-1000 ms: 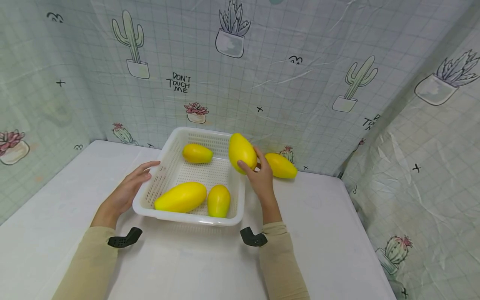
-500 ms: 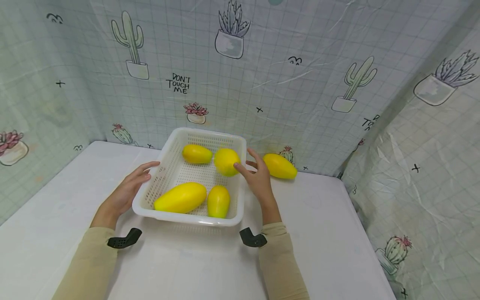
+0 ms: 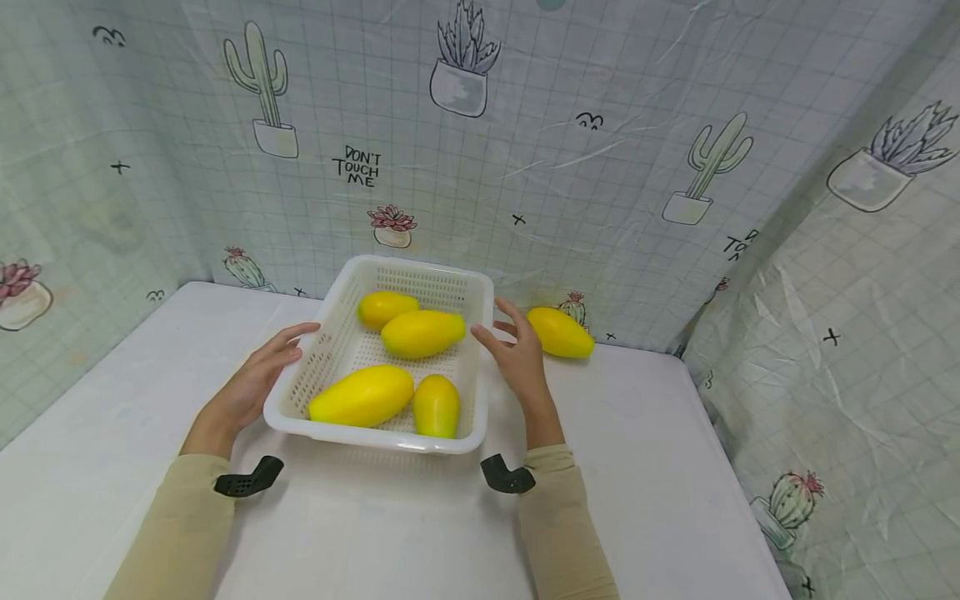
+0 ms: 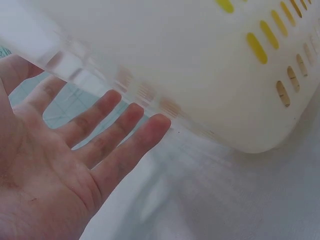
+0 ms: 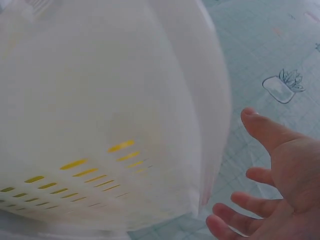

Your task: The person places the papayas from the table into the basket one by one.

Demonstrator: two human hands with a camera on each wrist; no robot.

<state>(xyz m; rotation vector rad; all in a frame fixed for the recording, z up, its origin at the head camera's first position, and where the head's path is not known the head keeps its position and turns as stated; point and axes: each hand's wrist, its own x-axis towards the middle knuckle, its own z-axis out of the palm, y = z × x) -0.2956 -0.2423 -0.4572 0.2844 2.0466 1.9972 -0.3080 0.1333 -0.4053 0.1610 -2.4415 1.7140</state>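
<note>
A white perforated plastic basket stands on the table with several smooth yellow mangoes lying in it. One mango lies in its back half, overlapping a smaller mango in the head view. Toward the front are a long mango and a short mango. My left hand has its fingers extended against the basket's left side; in the left wrist view, the fingertips meet the wall. My right hand holds nothing, its fingers spread beside the right rim.
Another yellow mango lies on the white table behind and right of the right hand. A cactus-printed curtain rises at the back and both sides. Dark wrist devices sit at both cuffs.
My right hand has lowered a mango over the right rim and let it go. That mango now lies leftward in the basket beside the small back one. The left hand stays put.
</note>
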